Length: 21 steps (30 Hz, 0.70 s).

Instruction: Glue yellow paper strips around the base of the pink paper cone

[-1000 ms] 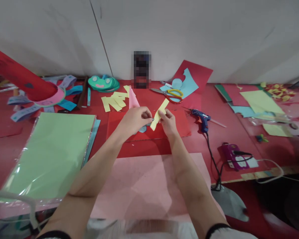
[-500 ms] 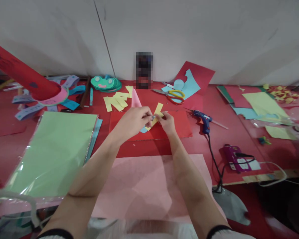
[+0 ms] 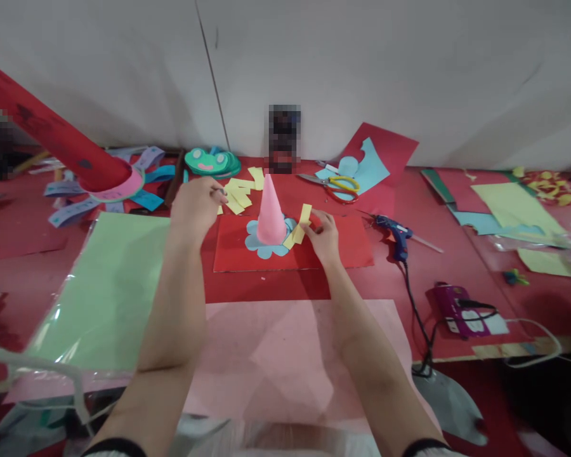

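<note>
My right hand (image 3: pixel 324 236) pinches a yellow paper strip (image 3: pixel 305 213) beside the blue paper flower (image 3: pixel 265 251). A second yellow piece crosses under the strip, over the flower's right petals. On the flower's middle stands an upright pink paper cone (image 3: pixel 270 219). The flower lies on a red board (image 3: pixel 233 257). My left hand (image 3: pixel 197 202) is raised at the left, its fingertips drawn together close to several loose yellow paper strips (image 3: pixel 238 195). Whatever those fingertips hold, if anything, is too small to make out.
Scissors (image 3: pixel 337 184) lie behind the board. At the right are a blue glue gun (image 3: pixel 394 233) with its cord and a purple power block (image 3: pixel 459 310). Green paper in plastic (image 3: pixel 109 285) lies left. A red paper tube (image 3: pixel 52 133) leans over the far left.
My left hand has moved left, away from the yellow strip and toward the loose strips, uncovering the cone and flower. My right hand keeps its pinch. The view has shifted slightly.
</note>
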Each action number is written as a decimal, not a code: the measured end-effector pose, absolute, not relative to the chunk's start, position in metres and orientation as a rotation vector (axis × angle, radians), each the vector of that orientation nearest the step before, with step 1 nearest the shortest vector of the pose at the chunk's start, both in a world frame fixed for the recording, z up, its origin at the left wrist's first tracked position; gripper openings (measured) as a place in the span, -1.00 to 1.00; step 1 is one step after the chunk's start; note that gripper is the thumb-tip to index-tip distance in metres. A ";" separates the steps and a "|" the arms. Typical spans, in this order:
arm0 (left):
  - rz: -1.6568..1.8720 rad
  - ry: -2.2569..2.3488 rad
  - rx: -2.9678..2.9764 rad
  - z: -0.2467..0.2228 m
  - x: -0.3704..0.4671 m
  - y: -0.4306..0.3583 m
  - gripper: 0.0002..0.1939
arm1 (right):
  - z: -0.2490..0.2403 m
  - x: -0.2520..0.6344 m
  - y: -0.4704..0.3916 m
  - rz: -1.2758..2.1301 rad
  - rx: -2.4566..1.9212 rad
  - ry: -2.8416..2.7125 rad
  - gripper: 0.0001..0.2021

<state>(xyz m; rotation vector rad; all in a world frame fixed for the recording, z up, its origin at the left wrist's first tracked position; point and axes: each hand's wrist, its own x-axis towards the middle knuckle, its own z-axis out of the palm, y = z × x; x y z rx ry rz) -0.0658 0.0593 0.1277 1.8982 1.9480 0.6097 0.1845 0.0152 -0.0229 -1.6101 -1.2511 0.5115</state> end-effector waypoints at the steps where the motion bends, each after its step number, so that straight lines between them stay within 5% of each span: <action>1: 0.448 2.021 1.919 0.118 -0.063 0.068 -0.81 | -0.023 0.185 0.015 0.498 -1.603 -1.255 -0.59; 12: 0.092 2.284 1.715 0.045 -0.029 0.091 -0.14 | -0.029 0.186 0.016 0.454 -1.549 -1.289 -0.69; 16: 0.107 2.279 1.783 0.043 -0.032 0.092 -0.24 | -0.028 0.185 0.016 0.458 -1.537 -1.309 -0.68; 21: 0.127 2.192 1.962 0.044 -0.034 0.092 -0.60 | -0.026 0.184 0.014 0.490 -1.542 -1.320 -0.69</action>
